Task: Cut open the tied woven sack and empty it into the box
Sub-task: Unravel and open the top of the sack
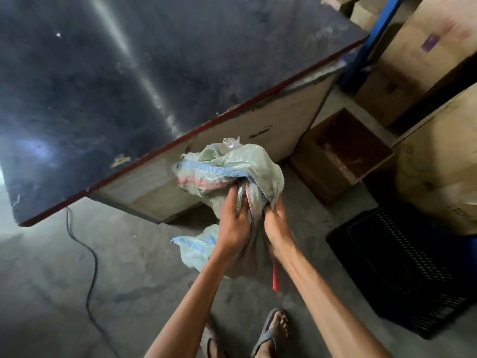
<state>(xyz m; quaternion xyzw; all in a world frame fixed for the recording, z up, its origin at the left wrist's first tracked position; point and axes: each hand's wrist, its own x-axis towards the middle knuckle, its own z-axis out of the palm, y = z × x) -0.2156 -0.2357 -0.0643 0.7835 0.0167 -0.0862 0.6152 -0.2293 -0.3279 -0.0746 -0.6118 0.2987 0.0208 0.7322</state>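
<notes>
A pale green woven sack with blue and pink stripes hangs crumpled in front of me, above the concrete floor. My left hand and my right hand both grip its bunched fabric side by side, fingers dug into the folds. Clear plastic pokes out at the sack's top. A lower part of the sack droops under my left forearm. An open cardboard box with a reddish-brown inside stands on the floor to the right of the sack. A thin red tool handle shows below my right wrist; what holds it is hidden.
A dark table top with a red edge fills the upper left. A black cable trails on the floor at left. A black slotted crate lies at right, with large cardboard cartons and a blue post behind. My sandalled feet are below.
</notes>
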